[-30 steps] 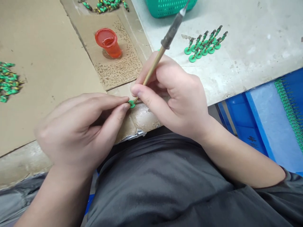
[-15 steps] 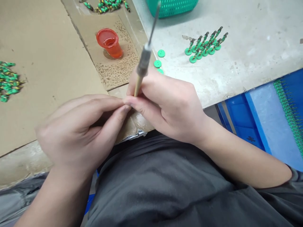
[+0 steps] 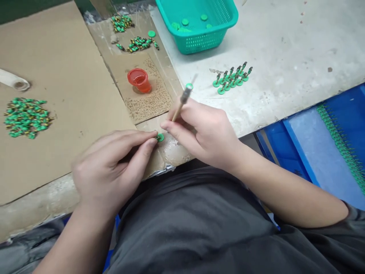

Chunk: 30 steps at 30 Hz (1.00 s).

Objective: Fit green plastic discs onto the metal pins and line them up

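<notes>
My left hand (image 3: 111,167) pinches a small green figure between thumb and forefinger at the table's front edge. Its round green base (image 3: 161,137) pokes out past the fingertips, while the rest is mostly hidden. My right hand (image 3: 208,133), just to the right, grips a slim tool (image 3: 179,110) with a tan shaft, a dark collar and a thin blurred end pointing up and away. The tool's lower end is hidden by my fingers. A gap separates the two hands. Beyond the right hand lies a loose green disc (image 3: 189,86).
A red cup of liquid (image 3: 145,85) stands on spotted cardboard. Small green figures form a pile (image 3: 27,118) at left and more heaps (image 3: 139,44) behind. Figures on discs (image 3: 232,80) stand in rows at right, near a green basket (image 3: 199,45). A white roll (image 3: 13,79) lies far left.
My right hand has moved apart from the left fingertips, and the green base now shows between them. The view has shifted, bringing more of the table's far side into sight.
</notes>
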### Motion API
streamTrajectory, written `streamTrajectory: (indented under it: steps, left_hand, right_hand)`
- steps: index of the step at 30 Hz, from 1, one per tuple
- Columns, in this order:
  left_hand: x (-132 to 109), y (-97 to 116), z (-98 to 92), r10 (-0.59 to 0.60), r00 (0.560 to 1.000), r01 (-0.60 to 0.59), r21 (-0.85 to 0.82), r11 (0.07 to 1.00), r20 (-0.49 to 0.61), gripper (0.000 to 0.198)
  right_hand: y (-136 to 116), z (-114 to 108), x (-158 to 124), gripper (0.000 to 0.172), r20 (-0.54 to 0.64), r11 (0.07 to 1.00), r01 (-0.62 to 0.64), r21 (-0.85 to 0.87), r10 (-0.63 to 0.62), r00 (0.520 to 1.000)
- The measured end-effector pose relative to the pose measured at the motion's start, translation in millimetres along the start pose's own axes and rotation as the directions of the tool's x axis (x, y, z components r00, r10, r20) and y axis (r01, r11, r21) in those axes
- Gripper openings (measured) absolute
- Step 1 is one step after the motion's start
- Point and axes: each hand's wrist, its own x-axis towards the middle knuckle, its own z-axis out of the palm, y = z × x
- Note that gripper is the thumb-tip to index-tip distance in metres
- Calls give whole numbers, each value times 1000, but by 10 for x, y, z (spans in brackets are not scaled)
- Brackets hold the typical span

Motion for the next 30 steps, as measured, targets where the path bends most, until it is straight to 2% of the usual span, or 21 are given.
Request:
streamTrajectory:
  steps: [5,10,18,22,27,30]
  left_hand:
    - [3,5,-7,-43,999,43,-18,999,-3,14]
    - [0,7,-3,-55,998,55,-18,998,-8,13]
    - [17,14,16,-31,999,31,-12,999,-14,9]
    - [5,10,4,-16,1000,16,8,1000,-8,9]
    - [-16,-27,22,-8,1000,8,0,1000,-21,15]
    - [-5,-54,40,-1,999,0,-32,999,-48,17]
  right_hand:
    - [-28,-52,81,32,155,995,-101,-7,100,983]
    - [-92,23,120,35,183,990,-141,9,137,974]
    - [-122,80,103,35,205,994,-106,9,101,974]
    - [-120,91,72,30,169,997,-70,36,63,984]
    - [-102,180,76,21,197,999,-27,31,20,980]
    - [-119,212,100,29,182,1000,-4,20,0,983]
